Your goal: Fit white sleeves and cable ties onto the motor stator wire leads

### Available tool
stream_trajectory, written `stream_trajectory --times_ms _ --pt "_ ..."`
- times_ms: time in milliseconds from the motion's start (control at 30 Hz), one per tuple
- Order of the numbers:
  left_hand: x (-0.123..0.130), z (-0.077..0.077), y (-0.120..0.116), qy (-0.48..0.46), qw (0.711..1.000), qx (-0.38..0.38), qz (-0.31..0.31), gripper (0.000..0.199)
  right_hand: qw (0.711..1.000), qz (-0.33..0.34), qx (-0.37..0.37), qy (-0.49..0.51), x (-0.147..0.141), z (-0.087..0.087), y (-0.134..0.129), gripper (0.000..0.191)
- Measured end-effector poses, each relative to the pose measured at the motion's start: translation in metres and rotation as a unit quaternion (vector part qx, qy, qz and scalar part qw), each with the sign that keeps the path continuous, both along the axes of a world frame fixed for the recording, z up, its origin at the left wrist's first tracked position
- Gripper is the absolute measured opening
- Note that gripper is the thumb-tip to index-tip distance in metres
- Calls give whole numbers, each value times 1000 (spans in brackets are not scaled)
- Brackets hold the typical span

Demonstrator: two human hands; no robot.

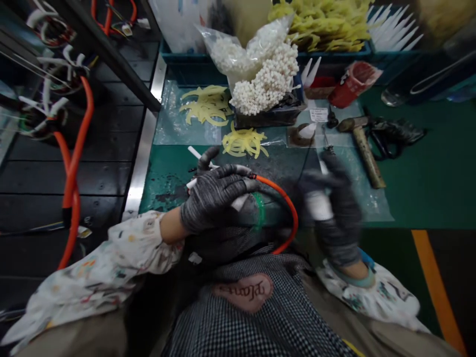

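Observation:
My left hand (219,193), in a grey glove, rests over a round part that it mostly hides. An orange cable (288,198) with a black end at my fingertips curves from there down to my apron. White sleeves (194,152) stick out beside the hand, and green tape (258,210) shows right of it. My right hand (336,208), also gloved, is blurred by motion further right, with a white object (319,205) at its palm side, which looks like a roll or a wrapping. What its fingers hold is too smeared to tell.
Yellow strips (244,141) lie ahead on the green table (420,178). Behind them, a bag of white pieces (260,74) sits on a dark box. A hammer (366,151), black-handled scissors (385,144) and a red cup (351,87) are at right. Left, cabled parts (44,111) stand on a slatted conveyor (111,171).

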State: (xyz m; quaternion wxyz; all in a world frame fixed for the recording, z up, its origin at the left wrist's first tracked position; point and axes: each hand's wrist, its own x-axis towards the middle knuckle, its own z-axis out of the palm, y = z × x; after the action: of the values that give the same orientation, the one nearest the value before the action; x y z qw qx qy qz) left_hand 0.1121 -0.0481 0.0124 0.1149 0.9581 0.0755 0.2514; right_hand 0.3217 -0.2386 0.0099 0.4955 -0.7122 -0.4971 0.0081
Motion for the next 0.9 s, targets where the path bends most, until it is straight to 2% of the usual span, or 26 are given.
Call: stream_trajectory --times_ms 33,67,100,167,233,300,367,467,567,667,733,833,900 --pt "3 2 4 14 999 -31 -13 29 997 -52 43 -29 3 7 0 38" --pt "5 4 8 31 997 -58 -27 30 993 -61 74 -67 6 14 1 44" --pt "7 7 11 52 994 -83 -42 30 991 -20 84 -103 7 18 2 54" --pt "9 13 14 83 987 -123 -53 29 976 151 36 -150 3 19 6 67" --pt "8 16 14 83 986 -137 -47 30 946 288 -8 -151 -4 12 12 58" --pt "2 16 10 40 993 -109 -22 32 934 331 -3 -130 -10 3 17 45" --pt "-8 12 5 -20 999 -41 9 36 934 344 7 -99 -13 -3 20 40" --pt "-23 5 -8 -52 997 45 18 34 947 314 10 -75 -16 -5 24 38" --pt "-25 -6 -26 -65 997 30 36 31 966 250 34 -54 -26 -5 34 26" --pt "-16 -23 -44 -92 990 0 107 33 988 126 86 38 -42 -9 54 6" --pt "-14 -31 -47 -97 987 18 126 35 989 47 109 87 -49 -14 69 8" --pt "-27 -29 -25 -75 995 26 54 41 987 25 118 108 -50 -25 87 17" --pt "-43 -17 6 -42 999 -34 -4 67 985 47 104 133 -47 -32 96 25"
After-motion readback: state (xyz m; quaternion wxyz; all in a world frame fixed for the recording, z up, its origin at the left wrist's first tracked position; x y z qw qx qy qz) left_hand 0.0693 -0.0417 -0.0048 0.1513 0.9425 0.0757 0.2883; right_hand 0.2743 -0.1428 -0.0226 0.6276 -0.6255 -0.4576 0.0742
